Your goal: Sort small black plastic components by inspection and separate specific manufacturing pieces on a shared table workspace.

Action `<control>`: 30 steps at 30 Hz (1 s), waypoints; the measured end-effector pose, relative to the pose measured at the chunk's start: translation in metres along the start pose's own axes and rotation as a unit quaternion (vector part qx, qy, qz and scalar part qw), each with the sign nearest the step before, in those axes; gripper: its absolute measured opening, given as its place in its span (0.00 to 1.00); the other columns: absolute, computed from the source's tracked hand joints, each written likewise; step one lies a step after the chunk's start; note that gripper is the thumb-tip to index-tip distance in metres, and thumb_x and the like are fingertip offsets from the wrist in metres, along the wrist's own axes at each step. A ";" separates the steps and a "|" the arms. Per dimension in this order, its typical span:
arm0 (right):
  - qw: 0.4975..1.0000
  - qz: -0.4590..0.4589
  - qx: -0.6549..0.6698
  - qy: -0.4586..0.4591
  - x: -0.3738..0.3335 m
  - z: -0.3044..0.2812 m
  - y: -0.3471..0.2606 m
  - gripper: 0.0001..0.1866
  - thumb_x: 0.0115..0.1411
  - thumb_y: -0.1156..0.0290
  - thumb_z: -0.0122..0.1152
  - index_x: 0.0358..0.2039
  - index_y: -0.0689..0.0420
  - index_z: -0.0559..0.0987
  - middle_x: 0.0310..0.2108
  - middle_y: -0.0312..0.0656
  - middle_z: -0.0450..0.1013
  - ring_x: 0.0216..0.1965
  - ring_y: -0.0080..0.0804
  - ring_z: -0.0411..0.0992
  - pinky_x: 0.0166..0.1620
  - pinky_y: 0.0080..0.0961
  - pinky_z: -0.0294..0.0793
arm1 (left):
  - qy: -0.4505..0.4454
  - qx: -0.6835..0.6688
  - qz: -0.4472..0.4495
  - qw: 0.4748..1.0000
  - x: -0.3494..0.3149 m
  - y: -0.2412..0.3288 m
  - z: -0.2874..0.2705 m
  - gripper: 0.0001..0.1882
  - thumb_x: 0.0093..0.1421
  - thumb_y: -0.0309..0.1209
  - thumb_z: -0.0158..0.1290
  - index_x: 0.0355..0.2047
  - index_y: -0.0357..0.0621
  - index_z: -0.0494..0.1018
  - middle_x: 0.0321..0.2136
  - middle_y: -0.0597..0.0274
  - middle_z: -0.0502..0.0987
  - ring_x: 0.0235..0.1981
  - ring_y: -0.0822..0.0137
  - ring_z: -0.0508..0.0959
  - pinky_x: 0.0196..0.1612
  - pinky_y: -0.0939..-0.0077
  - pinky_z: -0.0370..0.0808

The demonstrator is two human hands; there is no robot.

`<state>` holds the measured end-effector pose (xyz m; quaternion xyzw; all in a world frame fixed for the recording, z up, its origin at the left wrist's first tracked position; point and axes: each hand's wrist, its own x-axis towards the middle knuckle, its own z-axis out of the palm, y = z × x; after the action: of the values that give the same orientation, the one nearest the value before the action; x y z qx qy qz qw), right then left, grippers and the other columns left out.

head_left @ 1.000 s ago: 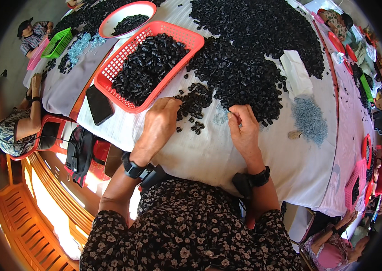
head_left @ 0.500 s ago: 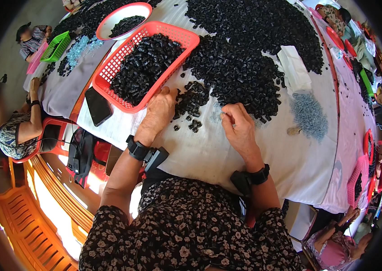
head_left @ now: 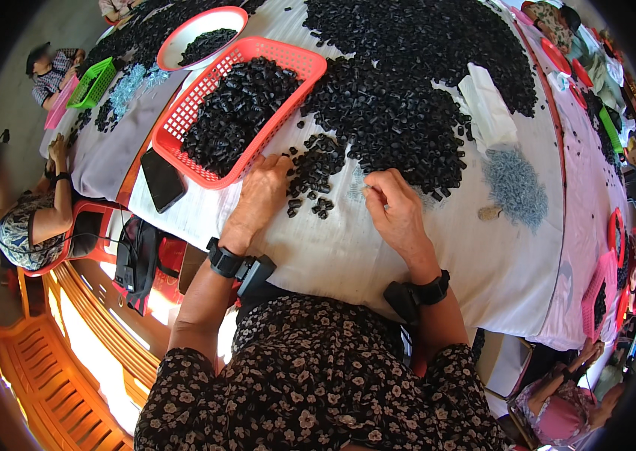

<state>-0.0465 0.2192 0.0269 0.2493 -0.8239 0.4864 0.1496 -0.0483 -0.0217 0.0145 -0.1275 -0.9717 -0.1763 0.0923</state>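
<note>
My left hand (head_left: 261,192) rests on the cloth at the near right corner of a red perforated basket (head_left: 161,139), which is heaped with small black plastic parts (head_left: 239,109). Its fingers are curled together beside a loose cluster of the same black parts (head_left: 314,169); whatever is in them is hidden. To the right, my right hand (head_left: 397,207) is closed with thumb and forefinger pinched. It sits at the near edge of a large spread of black parts (head_left: 408,135), over a thin scatter of pale clear bits (head_left: 355,184). Anything in that pinch is too small to make out.
A dark phone (head_left: 162,180) lies left of the basket. Beyond it stands a red-rimmed white bowl (head_left: 239,19) of black pieces. At right are a folded white cloth or bag (head_left: 489,113) and a pile of bluish clear bits (head_left: 515,188). Several people sit around.
My left hand has drawn slightly back toward me and its fingers have shifted beside the loose black parts. The right hand stays pinched in nearly the same place.
</note>
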 end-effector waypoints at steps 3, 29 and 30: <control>0.998 0.021 0.047 0.022 0.000 0.000 0.001 0.07 0.52 0.82 0.56 0.32 0.60 0.73 0.28 0.40 0.69 0.22 0.28 0.68 0.27 0.22 0.69 | 0.072 -0.037 0.015 0.997 -0.004 0.006 -0.005 0.17 0.49 0.18 0.54 0.41 0.36 0.70 0.37 0.52 0.75 0.40 0.54 0.75 0.43 0.68 0.73; 0.928 0.148 0.337 -0.059 -0.006 0.007 -0.009 0.04 0.54 0.82 0.56 0.30 0.61 0.73 0.26 0.33 0.70 0.24 0.15 0.68 0.25 0.12 0.69 | -0.009 -0.584 -0.077 0.808 -0.028 0.057 -0.008 0.11 0.55 0.17 0.53 0.39 0.39 0.72 0.33 0.67 0.74 0.34 0.78 0.73 0.41 0.83 0.72; 0.928 0.148 0.337 -0.060 -0.006 0.007 -0.009 0.04 0.54 0.82 0.56 0.30 0.61 0.73 0.26 0.33 0.70 0.24 0.15 0.68 0.25 0.12 0.69 | -0.009 -0.584 -0.078 0.808 -0.028 0.058 -0.008 0.11 0.55 0.17 0.53 0.39 0.39 0.72 0.33 0.67 0.74 0.34 0.78 0.73 0.41 0.83 0.72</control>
<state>-0.0359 0.2110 0.0273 0.1888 -0.6462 0.7365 -0.0663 -0.0042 0.0220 0.0340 -0.0829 -0.6928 -0.7160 -0.0225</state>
